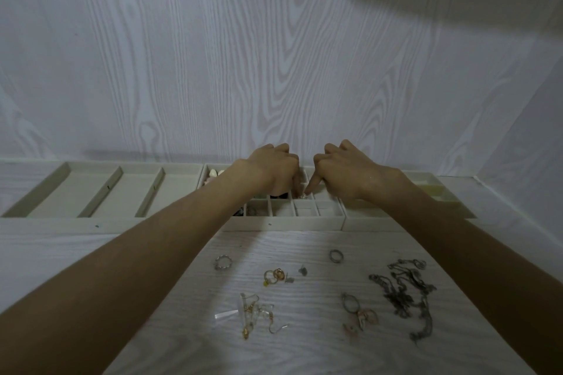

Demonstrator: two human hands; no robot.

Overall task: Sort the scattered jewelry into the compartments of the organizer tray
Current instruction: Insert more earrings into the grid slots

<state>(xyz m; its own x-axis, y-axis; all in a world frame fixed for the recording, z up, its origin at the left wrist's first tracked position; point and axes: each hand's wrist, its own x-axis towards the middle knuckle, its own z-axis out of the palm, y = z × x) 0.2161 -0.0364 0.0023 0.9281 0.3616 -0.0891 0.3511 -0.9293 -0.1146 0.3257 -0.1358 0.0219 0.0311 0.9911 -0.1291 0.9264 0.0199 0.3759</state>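
Over the tray (286, 224), both hands meet at one small compartment: right hand (350, 175) points a fingertip onto a ring (302, 196); left hand (271, 169) curled, grip unclear. Seat it gently before letting go.

Hands: two, left hand (272, 167) and right hand (344, 172), both at 12 o'clock over the trays.

Organizer trays: three in a row, being long-slot tray (91, 216) at 10 o'clock, small-cell tray (283, 224) at 12 o'clock, and a third tray (438, 192) at 2 o'clock.

Loose rings on the table: two, silver ring (336, 255) and ornate ring (223, 262).

Chains: one tangled heap (408, 295) at 4 o'clock; strands could not be counted.

Earring clusters: three, namely gold (274, 276), clear (256, 313) and pinkish (358, 312).
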